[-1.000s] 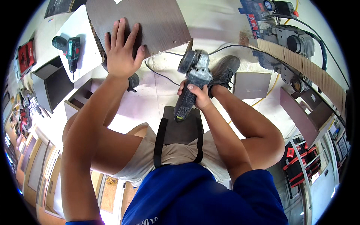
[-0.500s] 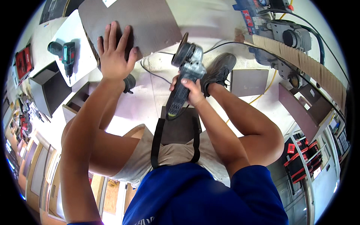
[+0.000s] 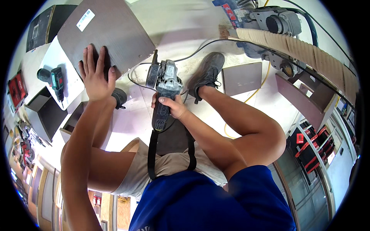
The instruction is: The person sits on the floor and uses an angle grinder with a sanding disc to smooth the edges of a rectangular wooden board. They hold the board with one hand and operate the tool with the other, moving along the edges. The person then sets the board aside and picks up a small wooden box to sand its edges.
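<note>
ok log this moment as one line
left hand: resting on brown board | right hand: gripping grinder | nearby: drill lying on white panel

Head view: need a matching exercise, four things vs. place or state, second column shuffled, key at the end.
Column 1
1. angle grinder
2. cordless drill
3. brown panel with white label
4. air compressor

Column 2
A. under the spread fingers of the left hand
B. at the upper right of the view
C. gripped by the right hand
D. on the white board at the left

Pairs: 1-C, 2-D, 3-A, 4-B
</note>
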A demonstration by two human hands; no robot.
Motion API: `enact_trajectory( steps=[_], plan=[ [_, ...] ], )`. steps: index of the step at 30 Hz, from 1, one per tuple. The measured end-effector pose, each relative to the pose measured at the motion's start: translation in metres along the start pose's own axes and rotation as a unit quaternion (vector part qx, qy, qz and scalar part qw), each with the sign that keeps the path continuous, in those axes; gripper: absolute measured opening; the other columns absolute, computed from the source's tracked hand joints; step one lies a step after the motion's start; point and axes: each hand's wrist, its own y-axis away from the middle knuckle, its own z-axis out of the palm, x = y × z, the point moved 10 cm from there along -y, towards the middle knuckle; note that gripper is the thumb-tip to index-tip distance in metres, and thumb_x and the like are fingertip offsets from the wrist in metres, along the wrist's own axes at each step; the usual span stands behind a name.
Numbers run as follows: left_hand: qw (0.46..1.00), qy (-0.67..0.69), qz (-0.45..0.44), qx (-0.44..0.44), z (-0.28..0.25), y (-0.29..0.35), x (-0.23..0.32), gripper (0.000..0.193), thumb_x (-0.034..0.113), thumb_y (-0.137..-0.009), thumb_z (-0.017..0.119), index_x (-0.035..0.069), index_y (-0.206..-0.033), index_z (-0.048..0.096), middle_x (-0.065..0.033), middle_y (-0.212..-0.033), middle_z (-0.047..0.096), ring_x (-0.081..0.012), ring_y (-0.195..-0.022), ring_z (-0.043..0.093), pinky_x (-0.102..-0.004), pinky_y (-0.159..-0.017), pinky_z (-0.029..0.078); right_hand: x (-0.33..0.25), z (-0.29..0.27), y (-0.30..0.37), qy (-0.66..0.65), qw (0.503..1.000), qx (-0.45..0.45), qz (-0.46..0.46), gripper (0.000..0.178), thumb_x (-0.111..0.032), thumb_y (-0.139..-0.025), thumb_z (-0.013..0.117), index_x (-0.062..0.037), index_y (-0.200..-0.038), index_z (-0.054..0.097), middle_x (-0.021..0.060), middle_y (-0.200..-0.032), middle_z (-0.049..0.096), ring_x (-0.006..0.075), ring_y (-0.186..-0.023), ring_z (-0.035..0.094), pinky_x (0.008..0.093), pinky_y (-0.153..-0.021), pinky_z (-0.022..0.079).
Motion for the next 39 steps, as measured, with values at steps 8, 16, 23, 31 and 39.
enact_trajectory(
  steps=[8,16,23,31,39],
  plan=[
    [1.000,0.013,0.015,0.008,0.002,0.000,0.000,0.063,0.040,-0.092,0.051,0.018,-0.151,0.048,-0.0168,-0.163,0.031,-0.0380,-0.151,0.026,-0.0588,-0.120,0.016,-0.012,-0.006,-0.008,-0.036,0.999,0.007,-0.018,0.033,-0.019,-0.085,0.072,0.0027,-0.106,0.059,0.0137,-0.091,0.067,0.0261,-0.082,0.069,0.0409,-0.077,0.058],
    [0.999,0.007,0.034,0.003,-0.002,-0.005,0.009,0.062,0.039,-0.095,0.047,0.014,-0.152,0.046,-0.0177,-0.163,0.030,-0.0388,-0.151,0.025,-0.0595,-0.119,0.015,0.004,0.003,0.002,-0.133,0.989,0.045,-0.050,0.032,-0.007,-0.085,0.071,-0.0011,-0.112,0.054,0.0126,-0.085,0.066,0.0235,-0.075,0.069,0.0368,-0.070,0.058],
    [0.999,0.010,0.041,0.001,0.003,-0.005,0.010,0.061,0.040,-0.097,0.046,0.014,-0.152,0.045,-0.0182,-0.163,0.029,-0.0396,-0.151,0.024,-0.0587,-0.119,0.015,-0.001,0.004,-0.005,-0.149,0.982,0.034,-0.114,0.036,-0.008,-0.084,0.071,-0.0006,-0.115,0.053,0.0127,-0.086,0.066,0.0239,-0.075,0.069,0.0377,-0.072,0.058],
    [0.999,-0.003,0.044,-0.014,0.006,-0.006,0.014,0.063,0.040,-0.096,0.047,0.010,-0.152,0.045,-0.0209,-0.163,0.028,-0.0431,-0.151,0.023,-0.0606,-0.118,0.015,-0.008,0.006,-0.016,-0.160,0.979,0.052,-0.115,0.031,-0.009,-0.083,0.071,-0.0009,-0.109,0.056,0.0121,-0.084,0.067,0.0238,-0.072,0.068,0.0384,-0.070,0.058],
    [1.000,-0.003,0.008,-0.019,0.007,-0.005,0.015,0.065,0.042,-0.095,0.048,0.011,-0.152,0.045,-0.0213,-0.163,0.027,-0.0427,-0.151,0.022,-0.0618,-0.118,0.015,-0.007,0.003,-0.020,-0.178,0.977,0.044,-0.105,0.035,-0.011,-0.084,0.068,0.0006,-0.114,0.053,0.0138,-0.084,0.066,0.0260,-0.076,0.068,0.0410,-0.073,0.057]
  ],
)
